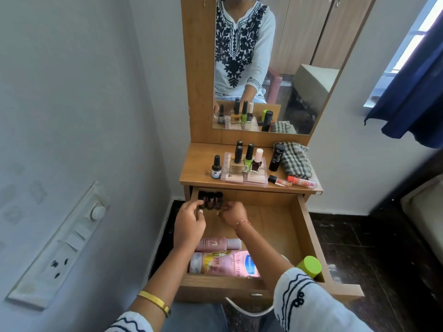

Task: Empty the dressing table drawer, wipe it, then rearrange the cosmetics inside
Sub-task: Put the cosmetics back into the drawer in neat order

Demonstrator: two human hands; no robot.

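The wooden drawer (304, 238) is pulled out. Three dark nail polish bottles (211, 200) stand upright in its far left corner. My left hand (189, 221) hovers just in front of them, fingers curled and apart, holding nothing I can see. My right hand (233, 213) is beside it, fingers closed, right next to the bottles; whether it grips anything is hidden. Near the drawer front lie a small pink bottle (218, 243) and a larger pink lotion bottle (225, 263). A green-capped container (309, 265) stands in the front right corner.
On the dressing table top (196, 168) stand a clear tray with several nail polishes (244, 161), a lone bottle (216, 167), a black tube (276, 158), a checked cloth (296, 159) and two lip products (292, 181). Wall with switchboard (62, 248) at left.
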